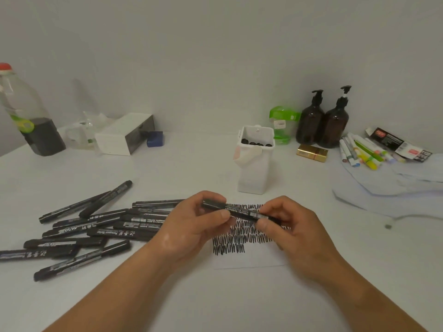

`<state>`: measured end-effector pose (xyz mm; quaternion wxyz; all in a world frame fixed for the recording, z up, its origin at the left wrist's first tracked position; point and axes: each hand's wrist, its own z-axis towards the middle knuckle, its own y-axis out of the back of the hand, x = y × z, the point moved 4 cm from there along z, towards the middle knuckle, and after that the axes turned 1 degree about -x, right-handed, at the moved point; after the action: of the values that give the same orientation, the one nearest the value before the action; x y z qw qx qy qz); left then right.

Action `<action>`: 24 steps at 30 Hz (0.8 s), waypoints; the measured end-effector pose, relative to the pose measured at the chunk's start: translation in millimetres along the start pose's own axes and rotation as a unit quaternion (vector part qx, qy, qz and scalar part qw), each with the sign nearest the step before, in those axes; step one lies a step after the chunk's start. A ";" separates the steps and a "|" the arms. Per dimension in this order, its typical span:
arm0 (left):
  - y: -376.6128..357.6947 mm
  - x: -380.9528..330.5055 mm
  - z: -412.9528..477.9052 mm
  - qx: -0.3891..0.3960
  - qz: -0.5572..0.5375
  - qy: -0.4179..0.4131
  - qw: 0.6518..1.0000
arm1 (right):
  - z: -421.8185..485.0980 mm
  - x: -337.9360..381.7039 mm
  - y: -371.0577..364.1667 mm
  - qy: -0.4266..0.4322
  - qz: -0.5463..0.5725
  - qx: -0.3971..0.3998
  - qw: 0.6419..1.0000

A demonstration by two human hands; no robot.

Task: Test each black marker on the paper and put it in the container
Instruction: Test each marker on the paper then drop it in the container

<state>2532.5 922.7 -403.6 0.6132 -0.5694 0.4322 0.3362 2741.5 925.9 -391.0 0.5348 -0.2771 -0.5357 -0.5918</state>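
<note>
Black marker point(239, 210) held crosswise over the scribbled paper point(249, 261), its long axis running from about 10 o'clock to 4 o'clock. Your left hand point(191, 224) pinches the 10 o'clock end between thumb and curled fingers, and your right hand point(294, 226) pinches the 4 o'clock end the same way. Whether the cap is seated or coming off, the frame does not show. The white container point(254, 173) stands at 12 o'clock from the marker, just past the paper's far edge, with dark marker ends already showing in its mouth. Your right hand looks slightly the nearer to it, so the drop likely means tipping the marker upright and carrying it straight to 12 o'clock. Bare table point(191, 164) lies between paper and container. The untested pile of markers point(96, 231) crowds 9 o'clock, touching your left wrist's side. Two brown pump bottles point(321, 121) stand at 1 o'clock, behind the container and clear of the path.
</note>
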 end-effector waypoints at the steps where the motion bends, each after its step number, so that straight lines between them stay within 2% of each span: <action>1: 5.4 -2.5 -0.7 -0.007 0.013 -0.011 1.000 | 0.8 0.3 1.2 -0.002 0.016 -0.007 1.000; 3: 11.6 -9.3 -4.0 -0.009 0.154 -0.050 0.987 | 1.8 0.5 2.3 -0.005 0.037 -0.017 0.999; 4: 11.7 -11.6 -6.3 -0.009 0.261 -0.070 0.963 | 1.9 0.9 1.5 -0.004 0.044 -0.020 0.999; 6: 4.9 -11.8 -11.2 0.000 0.445 -0.115 0.888 | 1.5 1.4 -2.1 -0.006 0.055 -0.024 0.998; 8: -8.2 -8.5 -15.8 0.027 0.542 -0.159 0.824 | 0.9 2.5 -5.8 -0.011 0.078 -0.024 0.997; 10: -18.8 -3.4 -17.9 0.061 0.574 -0.177 0.797 | 0.3 3.1 -8.6 -0.030 0.120 -0.015 0.992; 13: -31.4 -1.3 -21.8 0.092 0.566 -0.191 0.797 | -2.4 1.7 -17.1 -0.068 0.165 0.028 0.984; 16: -42.1 1.5 -27.7 0.105 0.549 -0.208 0.803 | -5.5 -0.1 -29.5 -0.080 0.164 0.063 0.981; 24: -41.1 5.6 -26.5 0.100 0.553 -0.197 0.803 | -6.2 -3.0 -32.3 -0.118 0.199 0.062 0.971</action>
<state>2568.0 890.9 -391.3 0.4488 -0.0909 0.5750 0.6780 2713.8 916.4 -406.3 0.5909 -0.4130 -0.5645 -0.4020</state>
